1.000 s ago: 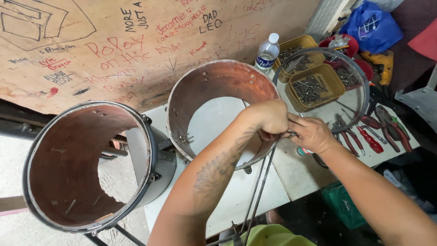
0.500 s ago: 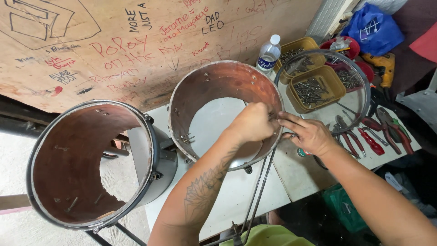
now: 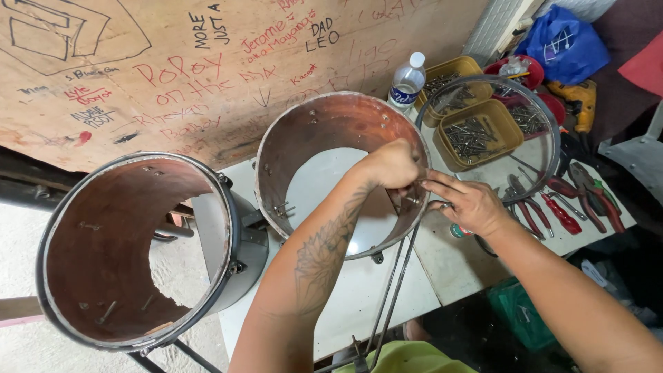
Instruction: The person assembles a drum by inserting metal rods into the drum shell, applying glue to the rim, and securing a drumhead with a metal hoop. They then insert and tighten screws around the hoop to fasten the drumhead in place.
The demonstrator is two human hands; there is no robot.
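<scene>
The left hand (image 3: 390,164) reaches inside the drum shell (image 3: 331,121) standing on the white surface (image 3: 442,269), its fingers closed on small hardware at the right wall. The right hand (image 3: 469,204) meets it from outside, fingers pinched at the same spot. A second shell (image 3: 103,255) stands well to the left.

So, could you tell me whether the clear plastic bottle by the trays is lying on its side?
No, the bottle stands upright with its white cap on top.

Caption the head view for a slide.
Both hands, left and right, work at the rim of a drum shell on a white table beside pliers.
</scene>
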